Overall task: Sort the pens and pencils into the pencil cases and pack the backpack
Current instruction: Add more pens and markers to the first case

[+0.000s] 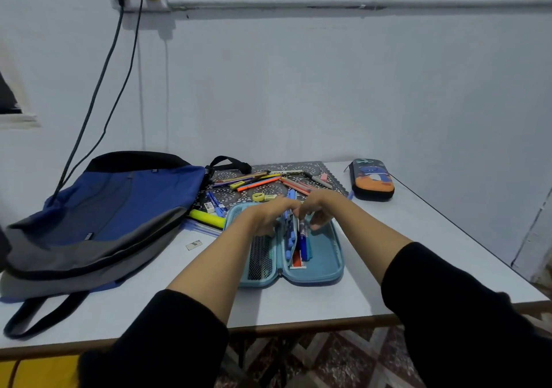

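Right hand [317, 210] pinches a pen [303, 234] over the open case [327, 257] near the table edge [298, 325]; left hand [268, 216] unclear

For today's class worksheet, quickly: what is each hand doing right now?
Left hand: fingers curled over the open pencil case; grip cannot be told.
Right hand: pinching a blue pen.

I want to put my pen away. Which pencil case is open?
The light blue pencil case in the middle, spread flat with pens inside. The dark pencil case with the orange and blue picture, at far right, is closed.
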